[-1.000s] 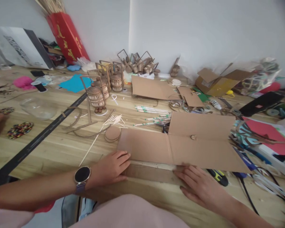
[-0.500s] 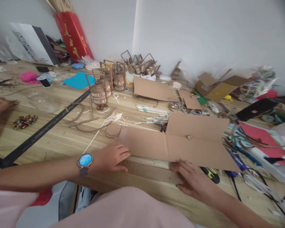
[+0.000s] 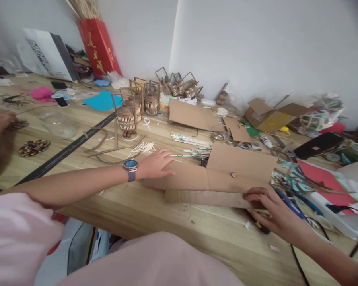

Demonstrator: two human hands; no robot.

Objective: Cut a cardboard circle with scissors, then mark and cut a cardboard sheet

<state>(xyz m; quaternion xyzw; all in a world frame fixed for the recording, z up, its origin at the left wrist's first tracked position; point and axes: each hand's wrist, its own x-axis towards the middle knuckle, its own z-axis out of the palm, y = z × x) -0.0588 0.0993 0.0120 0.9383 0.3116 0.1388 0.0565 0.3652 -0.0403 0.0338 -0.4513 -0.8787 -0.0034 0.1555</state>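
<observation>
An unfolded piece of brown cardboard [image 3: 191, 176] lies in front of me, with a small scrap on its right part. A narrow cardboard strip [image 3: 209, 197] runs along its near edge, partly under it. My left hand [image 3: 155, 163], with a watch on its wrist, rests at the cardboard's left end, fingers stretched out. At the right end of the strip, my right hand [image 3: 268, 210] has its fingers over the top and its thumb below, gripping it. A cutter with a dark and yellow handle [image 3: 262, 227] lies partly hidden beneath that hand.
Small lidded woven baskets [image 3: 126, 118] stand behind thin wooden sticks [image 3: 143, 147]. At left are a glass jar [image 3: 58, 126], a beaded mat [image 3: 35, 147], and another person's hand [image 3: 1, 119]. An open carton [image 3: 274, 115] and a black speaker [image 3: 318, 140] sit at right.
The strip has moved right and away from me, under the cardboard's near edge, with my right hand. My left hand has moved forward and right onto the cardboard, covering the round discs' spot.
</observation>
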